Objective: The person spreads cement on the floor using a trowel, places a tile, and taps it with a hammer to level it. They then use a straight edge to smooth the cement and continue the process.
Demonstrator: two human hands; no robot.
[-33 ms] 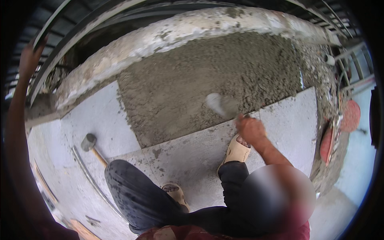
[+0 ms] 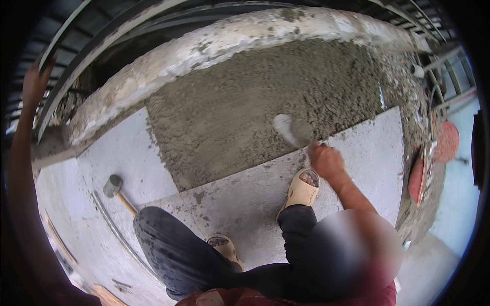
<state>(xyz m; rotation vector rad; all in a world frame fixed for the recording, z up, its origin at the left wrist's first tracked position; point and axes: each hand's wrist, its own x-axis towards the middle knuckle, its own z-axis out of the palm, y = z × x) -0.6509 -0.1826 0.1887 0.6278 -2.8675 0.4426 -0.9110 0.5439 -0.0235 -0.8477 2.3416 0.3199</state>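
In the head view, a trowel is grasped by the right hand, with the fingers closed around its handle; its blade, blurred, is held over the near edge of a bed of wet grey mortar, just beyond the pale slabs, though whether the mortar is touched by it cannot be told; the left hand is raised at the far left beside a metal rail, and whether the rail is gripped or merely touched cannot be made out; the mortar is bounded at the back by a rough, whitish low wall and is left coarser toward the right, smoother toward the left; the step in hand is judged to be the spreading of mortar with the trowel; for any further stroke, a low blade angle and a steady wrist would seem to be called for, with the slab edge kept clear; a mallet is left lying on the slabs beside the left knee.
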